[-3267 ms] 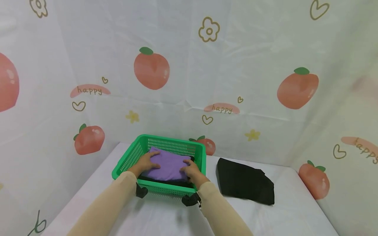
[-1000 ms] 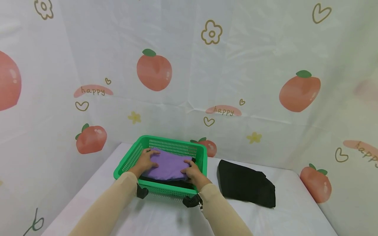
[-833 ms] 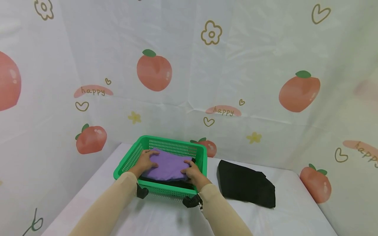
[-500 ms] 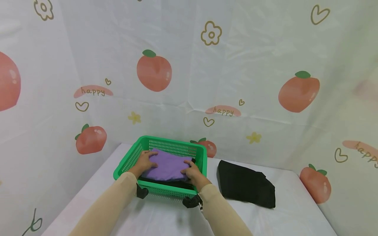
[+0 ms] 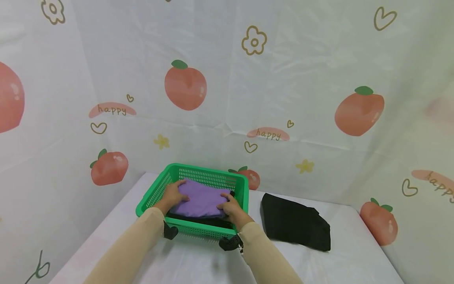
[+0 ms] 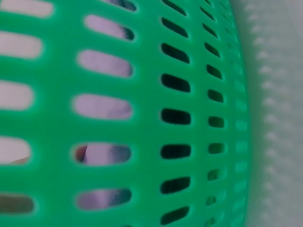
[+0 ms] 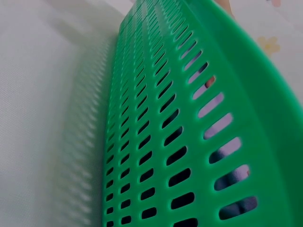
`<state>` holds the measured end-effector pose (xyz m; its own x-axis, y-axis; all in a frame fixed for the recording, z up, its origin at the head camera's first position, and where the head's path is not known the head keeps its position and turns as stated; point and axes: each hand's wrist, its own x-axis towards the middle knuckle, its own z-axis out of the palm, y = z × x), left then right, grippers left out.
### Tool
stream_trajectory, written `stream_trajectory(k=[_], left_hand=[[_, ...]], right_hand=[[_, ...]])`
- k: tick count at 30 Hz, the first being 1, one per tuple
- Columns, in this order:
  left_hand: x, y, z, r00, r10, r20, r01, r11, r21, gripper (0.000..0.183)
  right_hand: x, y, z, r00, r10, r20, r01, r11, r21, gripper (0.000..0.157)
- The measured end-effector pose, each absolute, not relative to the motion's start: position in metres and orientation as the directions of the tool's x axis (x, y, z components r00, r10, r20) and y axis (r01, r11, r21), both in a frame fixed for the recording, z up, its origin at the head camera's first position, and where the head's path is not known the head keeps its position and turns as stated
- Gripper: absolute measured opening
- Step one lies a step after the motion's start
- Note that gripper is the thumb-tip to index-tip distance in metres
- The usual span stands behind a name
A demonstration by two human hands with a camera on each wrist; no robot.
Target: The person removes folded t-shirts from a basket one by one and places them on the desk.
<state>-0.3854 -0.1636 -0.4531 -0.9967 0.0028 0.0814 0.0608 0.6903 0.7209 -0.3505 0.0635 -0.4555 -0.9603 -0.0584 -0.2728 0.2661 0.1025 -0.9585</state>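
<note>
A folded purple cloth (image 5: pixel 203 199) lies in a green plastic basket (image 5: pixel 244 185), on top of folded black cloth (image 5: pixel 200 219). My left hand (image 5: pixel 172 195) rests on the purple cloth's left side, with thumb and a finger spread over its top. On the opposite side, my right hand (image 5: pixel 231 207) touches the purple cloth in the same way. Some fingers of both hands are hidden. Each wrist view looks at the slotted wall of the basket (image 6: pixel 147 132), with bits of purple and black showing through the slots.
To the right of the basket, a folded black garment (image 5: pixel 296 221) lies flat on the white table (image 5: pixel 198 260). A white curtain (image 5: pixel 220 71) printed with peaches hangs behind the table and along its sides. The basket's front rim stands between my forearms and the cloth.
The left hand's fingers have drawn back slightly toward the purple cloth's left edge in the last half second. The right hand, basket and cloths stay in place; the view has shifted slightly.
</note>
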Motion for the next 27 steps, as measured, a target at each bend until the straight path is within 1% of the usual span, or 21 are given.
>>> stream_trajectory(k=[5, 14, 27], left_hand=[[-0.3831, -0.1651, -0.4541, -0.997, 0.047, 0.06, 0.076, 0.69, 0.72, 0.071], [-0.3854, -0.1653, -0.4547, -0.993, 0.111, 0.027, 0.097, 0.687, 0.72, 0.062], [-0.3873, -0.1658, -0.4572, -0.983, 0.181, 0.03, 0.152, 0.712, 0.686, 0.062]], right_hand=[[-0.35, 0.0636, -0.4563, -0.959, -0.066, -0.275, 0.268, 0.106, -0.958, 0.055], [-0.3512, 0.0629, -0.456, -0.96, -0.063, -0.274, 0.267, 0.101, -0.958, 0.055], [-0.3516, 0.0633, -0.4552, -0.957, -0.064, -0.282, 0.272, 0.125, -0.954, 0.054]])
